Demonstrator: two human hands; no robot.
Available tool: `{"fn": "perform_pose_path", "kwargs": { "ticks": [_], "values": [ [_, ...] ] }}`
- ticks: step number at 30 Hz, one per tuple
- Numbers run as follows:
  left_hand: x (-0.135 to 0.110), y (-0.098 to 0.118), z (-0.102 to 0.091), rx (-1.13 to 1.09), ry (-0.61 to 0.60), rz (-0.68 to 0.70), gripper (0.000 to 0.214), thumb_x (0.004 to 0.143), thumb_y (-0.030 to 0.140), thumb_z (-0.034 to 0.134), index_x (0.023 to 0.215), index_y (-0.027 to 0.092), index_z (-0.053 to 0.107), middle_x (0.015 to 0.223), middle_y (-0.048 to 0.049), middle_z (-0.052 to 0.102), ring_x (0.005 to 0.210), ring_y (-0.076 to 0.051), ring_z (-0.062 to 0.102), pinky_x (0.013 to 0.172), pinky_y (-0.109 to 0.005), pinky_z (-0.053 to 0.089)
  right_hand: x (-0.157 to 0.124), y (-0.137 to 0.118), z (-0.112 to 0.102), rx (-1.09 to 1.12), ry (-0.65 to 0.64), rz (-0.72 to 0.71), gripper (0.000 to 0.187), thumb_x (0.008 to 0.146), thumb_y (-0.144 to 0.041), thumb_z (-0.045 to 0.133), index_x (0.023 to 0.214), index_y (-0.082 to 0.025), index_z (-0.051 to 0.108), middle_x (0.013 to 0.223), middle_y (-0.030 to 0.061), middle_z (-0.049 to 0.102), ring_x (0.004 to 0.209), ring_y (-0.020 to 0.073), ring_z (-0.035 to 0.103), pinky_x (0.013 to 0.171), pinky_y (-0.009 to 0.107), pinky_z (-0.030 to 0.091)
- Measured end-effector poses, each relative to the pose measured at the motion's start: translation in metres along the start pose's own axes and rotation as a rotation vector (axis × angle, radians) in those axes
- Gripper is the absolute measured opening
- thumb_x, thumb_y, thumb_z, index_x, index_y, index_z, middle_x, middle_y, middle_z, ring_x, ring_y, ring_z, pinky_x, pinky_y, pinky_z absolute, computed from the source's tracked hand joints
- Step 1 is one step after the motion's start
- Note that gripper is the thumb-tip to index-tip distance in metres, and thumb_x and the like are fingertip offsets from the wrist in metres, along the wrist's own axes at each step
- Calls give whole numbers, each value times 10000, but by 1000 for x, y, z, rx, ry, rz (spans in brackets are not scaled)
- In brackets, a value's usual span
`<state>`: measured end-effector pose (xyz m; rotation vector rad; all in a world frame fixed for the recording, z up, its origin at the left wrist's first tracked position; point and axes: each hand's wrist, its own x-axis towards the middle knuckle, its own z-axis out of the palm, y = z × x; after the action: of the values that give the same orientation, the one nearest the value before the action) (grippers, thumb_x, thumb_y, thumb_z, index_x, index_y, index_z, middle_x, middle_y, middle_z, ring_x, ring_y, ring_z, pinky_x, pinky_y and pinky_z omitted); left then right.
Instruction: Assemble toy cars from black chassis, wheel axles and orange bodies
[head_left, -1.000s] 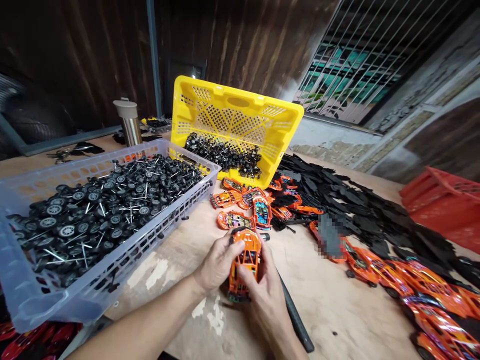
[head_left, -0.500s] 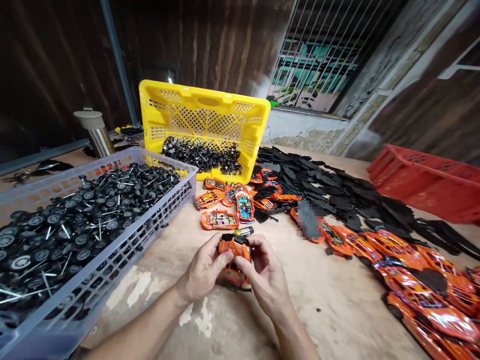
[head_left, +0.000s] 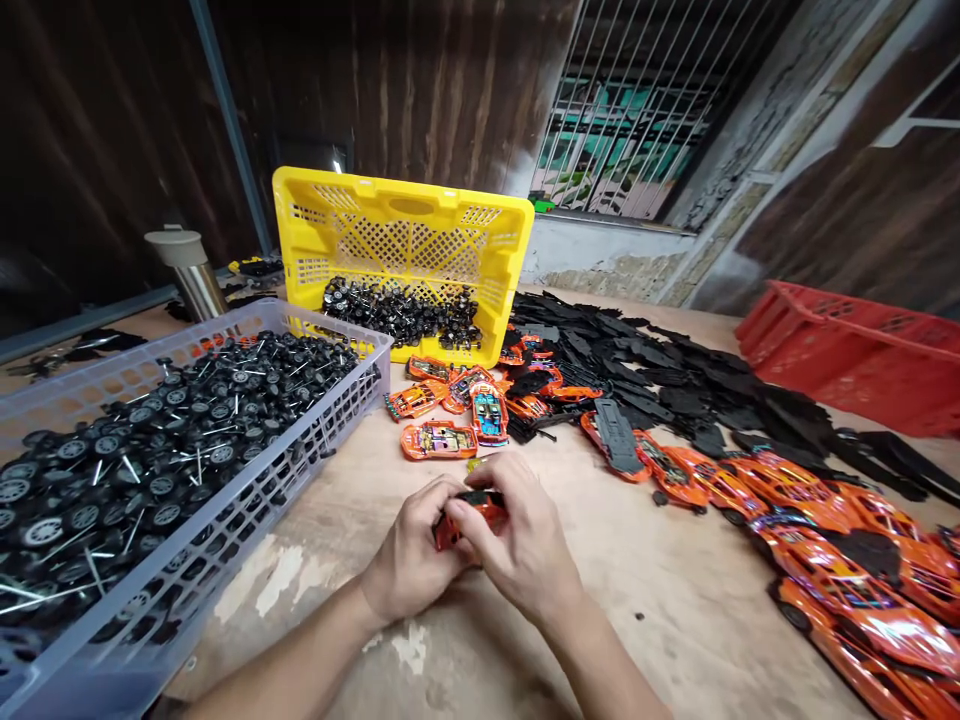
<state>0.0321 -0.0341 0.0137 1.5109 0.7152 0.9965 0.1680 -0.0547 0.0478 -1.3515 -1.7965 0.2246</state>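
Observation:
An orange and black toy car is gripped between both of my hands above the wooden table. My left hand is closed around its left side. Across its top and right side curls my right hand, with the thumb pressed on it. Most of the car is hidden by my fingers. Just beyond my fingertips a small yellow piece shows in part. Farther off, orange car bodies lie beside one another, one with a blue inside.
A clear crate of wheels and axles stands left. A tilted yellow basket holds more wheels. Black chassis plates are heaped behind. Orange cars line the right, near a red crate. A steel cup stands back left.
The toy car has been turned in my hands, and its orange front no longer faces me. My right hand has shifted over its top, covering more of it.

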Motion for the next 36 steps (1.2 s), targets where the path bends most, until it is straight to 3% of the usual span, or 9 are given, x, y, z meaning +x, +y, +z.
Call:
{"fn": "perform_pose_path", "kwargs": {
  "ticks": [4, 8, 12, 16, 23, 26, 30, 33, 36],
  "values": [
    [-3, -3, 0, 218, 68, 27, 91, 684, 94, 612, 718, 174, 585, 667, -25, 633, 639, -183, 610, 583, -248, 475, 26, -14, 13, -440, -148, -245, 438, 980, -429, 403, 670, -186, 594, 684, 64, 618, 644, 174, 541, 595, 295, 350],
    [-3, -8, -1, 227, 124, 49, 198, 635, 62, 584, 808, 158, 578, 706, -11, 642, 674, -186, 627, 605, -251, 483, 37, -14, 25, -526, -159, -302, 452, 1005, -355, 349, 696, -175, 625, 669, 61, 633, 606, 162, 544, 565, 292, 301],
    [-1, -5, 0, 194, 145, 46, 135, 699, 82, 591, 806, 162, 569, 756, -5, 625, 719, -164, 601, 647, -240, 476, 33, -6, 19, -327, -62, -236, 489, 1011, -361, 307, 627, -188, 555, 606, 30, 579, 565, 136, 513, 552, 266, 311],
    [-1, -1, 1, 180, 75, 78, 96, 790, 136, 611, 877, 170, 586, 844, -8, 619, 822, -159, 593, 779, -251, 471, 21, 7, 13, -29, 175, -26, 504, 1025, -340, 240, 587, -210, 452, 552, -6, 500, 519, 117, 482, 543, 243, 350],
    [2, -9, 1, 260, 63, 48, 121, 797, 129, 591, 915, 156, 600, 840, -24, 632, 786, -168, 594, 728, -263, 475, 19, 17, 22, -1, 315, 27, 466, 1010, -269, 258, 561, -226, 376, 519, -20, 432, 472, 118, 421, 522, 278, 314],
    [4, 2, 1, 388, 39, 79, 110, 773, 125, 606, 877, 158, 597, 825, -30, 631, 784, -181, 592, 741, -286, 474, 19, 12, 13, 5, 241, 4, 444, 1005, -295, 272, 586, -222, 400, 558, -12, 449, 533, 133, 447, 557, 279, 338],
    [-1, 27, -3, 620, -73, 160, 180, 731, 81, 589, 892, 161, 604, 892, -64, 644, 861, -219, 600, 797, -328, 465, -5, 11, -2, 107, 24, -122, 253, 891, -431, 564, 783, -204, 534, 741, 17, 549, 692, 161, 521, 625, 273, 408],
    [-12, 33, -10, 642, -185, 47, 352, 669, 171, 712, 1006, 172, 610, 987, -67, 648, 909, -238, 604, 805, -330, 471, -38, 25, -9, 177, -3, -43, 224, 852, -401, 647, 809, -204, 550, 716, -4, 548, 628, 139, 512, 569, 249, 396],
    [-27, 21, -18, 518, -227, -104, 476, 650, 291, 780, 1084, 180, 618, 1030, -54, 658, 928, -230, 615, 814, -310, 471, -69, 39, -10, 207, -46, 77, 238, 840, -423, 663, 845, -202, 577, 729, -2, 559, 621, 139, 520, 562, 250, 394]
  ]
}}
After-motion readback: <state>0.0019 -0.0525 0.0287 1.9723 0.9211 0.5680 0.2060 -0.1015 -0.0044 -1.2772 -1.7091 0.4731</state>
